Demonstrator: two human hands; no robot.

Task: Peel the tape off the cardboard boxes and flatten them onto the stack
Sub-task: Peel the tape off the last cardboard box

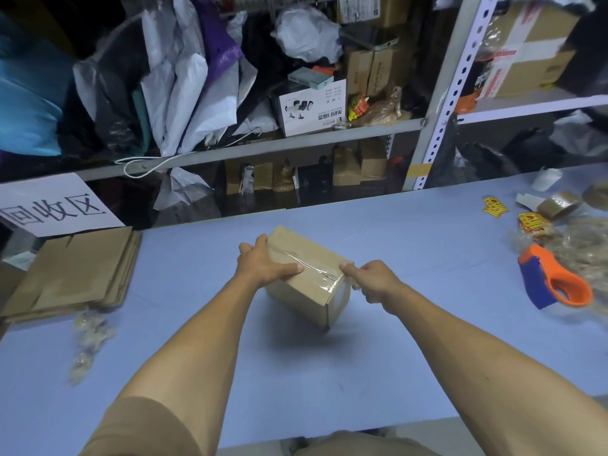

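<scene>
A small brown cardboard box sits in the middle of the blue table, tilted up on one edge. Clear tape runs along its top seam and down the near right end. My left hand grips the box's top left side, thumb laid along the seam. My right hand pinches the tape at the box's right top corner. A stack of flattened cardboard lies at the table's left edge.
Crumpled tape scraps lie near the stack. An orange and blue tape dispenser, tape rolls, yellow stickers and a heap of peeled tape occupy the right. Cluttered metal shelves stand behind the table.
</scene>
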